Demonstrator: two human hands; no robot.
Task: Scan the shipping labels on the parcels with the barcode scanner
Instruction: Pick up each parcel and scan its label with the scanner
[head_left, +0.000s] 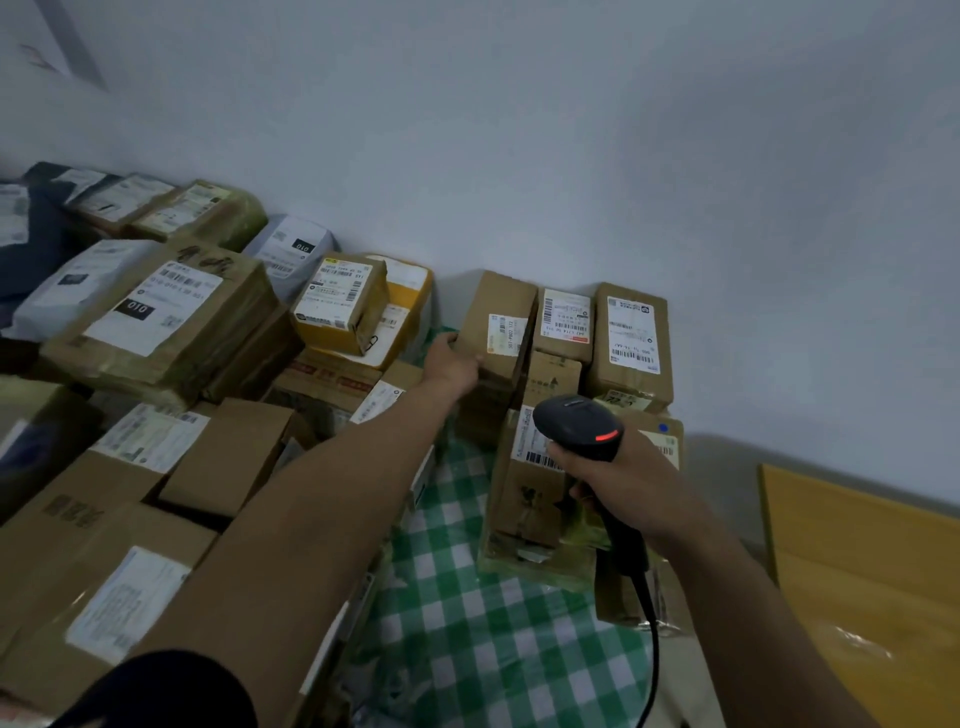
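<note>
Left grip (453, 361) curled round brown parcel (498, 332) at far edge of tabletop (467, 597), by wall. It's tipped, prob. so its label (506, 334) faces the reader. Right grip (623, 467) wrapped round scanner (576, 423) handle (red light on), aimed fwd at parcels.

A: Anything patterned?
B: Only the green-and-white checked fabric cloth (467, 623).
A: The rest?
B: Brown cardboard parcels (498, 301), white paper labels (631, 332) barred black, one yellow parcel (415, 301), a black plastic barcode scanner (576, 421), red strip.
</note>
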